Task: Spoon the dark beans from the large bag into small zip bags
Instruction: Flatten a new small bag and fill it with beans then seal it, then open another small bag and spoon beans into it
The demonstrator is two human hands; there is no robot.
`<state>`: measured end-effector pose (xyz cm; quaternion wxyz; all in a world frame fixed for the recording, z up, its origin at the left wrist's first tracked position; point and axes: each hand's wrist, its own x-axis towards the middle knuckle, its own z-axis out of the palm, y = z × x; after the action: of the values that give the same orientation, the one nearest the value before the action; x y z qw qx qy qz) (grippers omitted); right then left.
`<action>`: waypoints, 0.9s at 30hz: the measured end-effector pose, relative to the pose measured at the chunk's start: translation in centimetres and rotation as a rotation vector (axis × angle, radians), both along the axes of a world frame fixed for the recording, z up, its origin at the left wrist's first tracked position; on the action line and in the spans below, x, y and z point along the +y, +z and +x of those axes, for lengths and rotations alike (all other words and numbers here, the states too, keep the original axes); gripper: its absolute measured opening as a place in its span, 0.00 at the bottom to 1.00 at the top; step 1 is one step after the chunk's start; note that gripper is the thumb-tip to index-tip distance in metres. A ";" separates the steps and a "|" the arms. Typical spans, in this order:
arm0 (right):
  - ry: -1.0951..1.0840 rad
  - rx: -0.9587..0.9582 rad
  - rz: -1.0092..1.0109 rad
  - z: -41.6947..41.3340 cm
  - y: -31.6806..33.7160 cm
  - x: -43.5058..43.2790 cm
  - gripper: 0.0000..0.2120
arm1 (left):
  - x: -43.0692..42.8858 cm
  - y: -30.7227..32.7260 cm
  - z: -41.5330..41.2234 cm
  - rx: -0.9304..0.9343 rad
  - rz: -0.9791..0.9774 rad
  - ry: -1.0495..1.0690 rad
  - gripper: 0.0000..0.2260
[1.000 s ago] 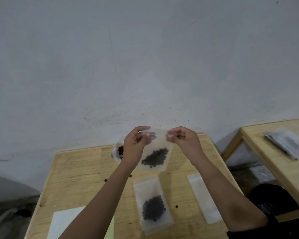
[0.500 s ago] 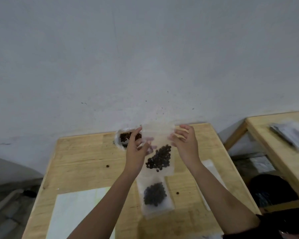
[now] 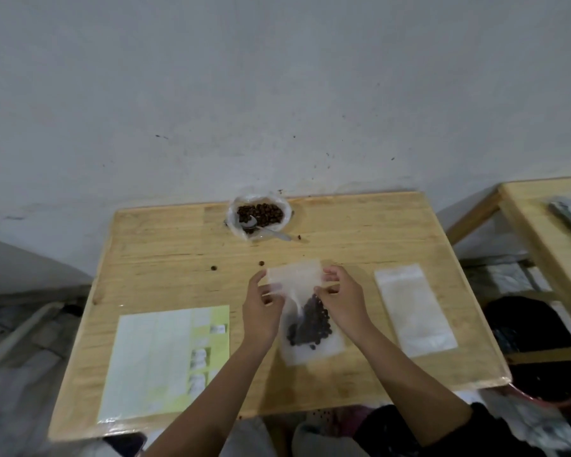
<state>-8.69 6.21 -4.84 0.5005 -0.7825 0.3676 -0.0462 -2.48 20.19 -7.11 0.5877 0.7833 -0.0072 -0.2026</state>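
Observation:
A small clear zip bag [image 3: 295,275] with dark beans [image 3: 310,324] in its lower half hangs low over the wooden table [image 3: 165,245], near its middle. My left hand [image 3: 261,311] pinches the bag's upper left edge. On the upper right edge, my right hand [image 3: 343,300] pinches the bag near the zip strip. The bag's bottom meets the table; I cannot tell whether a second filled bag lies under it. The large open bag [image 3: 241,227] of dark beans sits at the table's far edge, with a clear plastic spoon [image 3: 271,233] resting in it.
An empty zip bag [image 3: 414,311] lies flat to the right of my hands. A green and white printed sheet [image 3: 165,357] lies at the front left. Loose beans [image 3: 214,268] dot the tabletop. A second wooden table [image 3: 548,225] stands at the right, and a wall runs behind.
Both hands have brought the filled bag down from chest height to the table. The view has tilted down, so the large bag and the sheet now show fully.

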 end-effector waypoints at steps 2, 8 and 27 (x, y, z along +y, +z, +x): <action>0.022 0.025 -0.015 0.1 -0.5 0.1 0.20 | 0.1 -0.3 0.1 -0.001 0.038 0.003 0.23; 0.088 0.092 -0.093 0.2 -1.5 0.5 0.23 | 0.1 -0.7 0.8 0.022 0.107 -0.028 0.25; 0.037 0.068 -0.208 -3.1 -0.8 -3.6 0.19 | -4.1 1.4 0.4 -0.381 0.271 -0.317 0.21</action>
<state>-11.81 2.58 -5.69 0.4046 -0.8379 0.3631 -0.0482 -2.09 16.09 -5.72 0.4267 0.8677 -0.2129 -0.1404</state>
